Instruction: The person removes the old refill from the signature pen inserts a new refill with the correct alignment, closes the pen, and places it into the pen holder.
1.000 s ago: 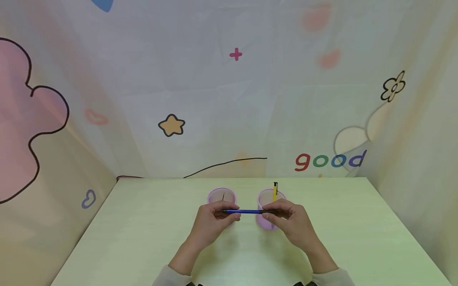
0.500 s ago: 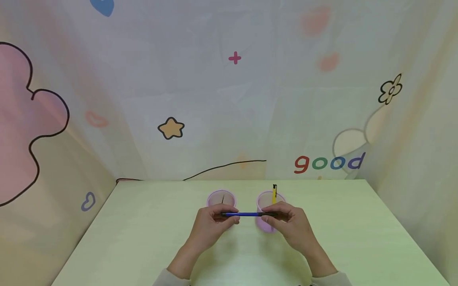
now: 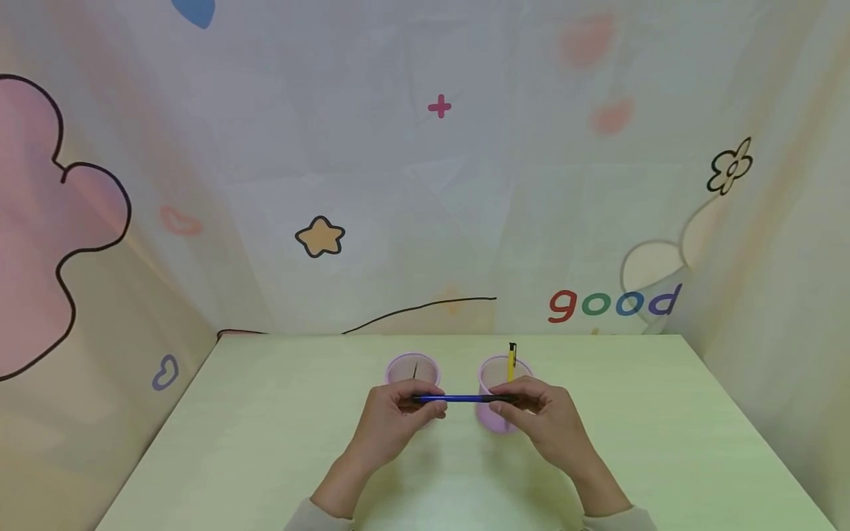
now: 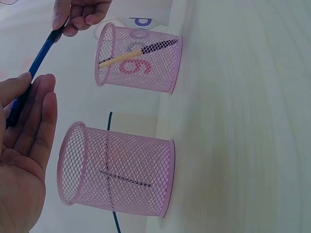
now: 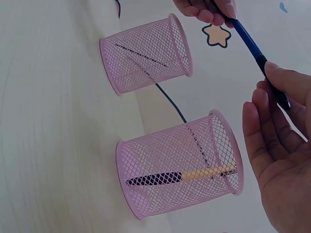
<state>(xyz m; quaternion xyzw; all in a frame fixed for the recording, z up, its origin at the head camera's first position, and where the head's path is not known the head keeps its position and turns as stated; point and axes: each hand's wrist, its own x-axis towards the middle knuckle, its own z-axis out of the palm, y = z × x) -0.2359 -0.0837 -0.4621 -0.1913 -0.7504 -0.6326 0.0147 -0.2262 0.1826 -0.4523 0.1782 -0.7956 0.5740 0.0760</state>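
Between my two hands a blue pen with black ends (image 3: 462, 398) lies level. My left hand (image 3: 388, 422) pinches its left end between thumb and fingers, while my right hand (image 3: 546, 419) pinches the dark right end. Just beyond the hands stand two pink mesh pen cups. The right cup (image 3: 493, 419) contains a yellow and black pen (image 3: 512, 360), leaning upright. The left cup (image 4: 146, 155) has a thin dark line inside, too fine to identify. In the head view my hands partly cover both cups; the wrist views show the pen held above their rims.
Both cups stand on a pale wooden table (image 3: 265, 435). Behind it hangs a printed cloth (image 3: 398, 184) with a star and the word "good", and more cloth closes the left and right sides.
The head view shifts slightly. Both hands keep their pinch on the blue pen and stay in nearly the same place; the cups have not moved.
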